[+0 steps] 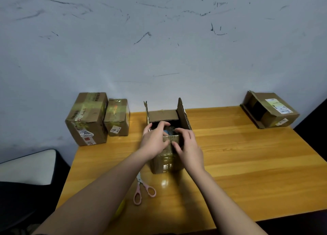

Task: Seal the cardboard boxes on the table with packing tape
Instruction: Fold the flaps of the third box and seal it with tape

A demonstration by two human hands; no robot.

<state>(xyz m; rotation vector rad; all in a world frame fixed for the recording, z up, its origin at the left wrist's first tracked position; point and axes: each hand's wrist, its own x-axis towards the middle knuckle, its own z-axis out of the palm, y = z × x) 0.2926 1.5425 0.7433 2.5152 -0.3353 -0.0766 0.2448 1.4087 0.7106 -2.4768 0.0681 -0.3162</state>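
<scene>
Both hands work the near flap of the open box (166, 157) at the table's middle: our left hand (155, 141) curls its fingers over the rim into the opening, thumb on the flap (172, 139), while our right hand (187, 144) presses the same flap from the other side, fingers bent around its edge. So each hand is closed on cardboard, neither on tape.

From the box, the side flaps stand upright at 11 and 1 o'clock, and the far flap already leans inward at 12. We judge the step to be folding the near flap down — best done by tucking whatever bluish thing sits inside below the rim first, then laying the short flaps flat before the long ones, so the seam meets cleanly.

Scissors (144, 188) lie at 7 o'clock. We see no tape roll. Two taped boxes (88, 118) sit at 10 o'clock, another open one (270, 109) at 2 o'clock.
</scene>
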